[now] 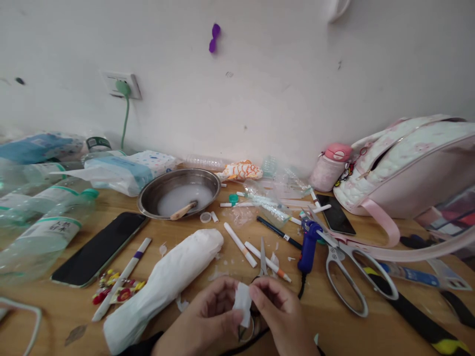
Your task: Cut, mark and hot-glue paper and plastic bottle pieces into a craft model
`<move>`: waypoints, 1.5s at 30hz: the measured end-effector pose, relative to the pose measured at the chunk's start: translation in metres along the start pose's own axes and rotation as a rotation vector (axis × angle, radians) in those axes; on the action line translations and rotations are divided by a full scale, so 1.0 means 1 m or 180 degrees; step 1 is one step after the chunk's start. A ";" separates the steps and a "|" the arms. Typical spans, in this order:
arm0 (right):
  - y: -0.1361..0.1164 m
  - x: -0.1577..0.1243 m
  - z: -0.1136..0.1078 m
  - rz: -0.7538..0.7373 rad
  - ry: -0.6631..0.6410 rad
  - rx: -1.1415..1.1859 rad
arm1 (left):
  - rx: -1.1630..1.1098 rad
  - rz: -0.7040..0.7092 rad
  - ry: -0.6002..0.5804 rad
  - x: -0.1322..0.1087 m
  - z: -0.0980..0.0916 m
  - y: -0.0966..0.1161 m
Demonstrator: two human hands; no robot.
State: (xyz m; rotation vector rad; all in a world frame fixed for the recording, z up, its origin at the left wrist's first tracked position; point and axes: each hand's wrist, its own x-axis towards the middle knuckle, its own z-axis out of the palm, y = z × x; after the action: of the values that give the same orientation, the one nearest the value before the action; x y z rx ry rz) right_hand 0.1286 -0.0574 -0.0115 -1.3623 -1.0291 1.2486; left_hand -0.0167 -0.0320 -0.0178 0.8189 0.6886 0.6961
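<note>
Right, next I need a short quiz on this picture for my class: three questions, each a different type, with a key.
1. Multiple choice: what is between the fingertips of the left hand and the right hand?
(a) a bottle cap
(b) a small white piece
(c) a set of keys

2. True or false: the blue glue gun lies to the right of the metal bowl.

3. Fill in the colour: the plug in the wall socket is ____.

Key:
1. b
2. True
3. green
</note>
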 end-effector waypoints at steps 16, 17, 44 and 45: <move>0.001 0.011 -0.013 -0.0119 0.0460 -0.0275 | 0.0788 0.0154 0.0506 -0.003 0.003 0.007; 0.000 0.010 -0.014 -0.0207 0.0461 -0.0348 | 0.0909 0.0181 0.0517 -0.004 0.003 0.009; -0.005 -0.003 -0.001 -0.0041 0.0141 -0.0192 | 0.5895 0.1593 0.2445 -0.056 -0.043 0.147; -0.004 -0.003 -0.001 -0.0072 0.0141 -0.0250 | 0.6225 0.1376 0.2705 -0.057 -0.054 0.162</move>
State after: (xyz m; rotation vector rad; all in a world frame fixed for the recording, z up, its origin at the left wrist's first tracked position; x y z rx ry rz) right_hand 0.1297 -0.0597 -0.0066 -1.4282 -1.0694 1.1671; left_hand -0.1357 0.0264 0.1037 2.5555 2.0767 0.5660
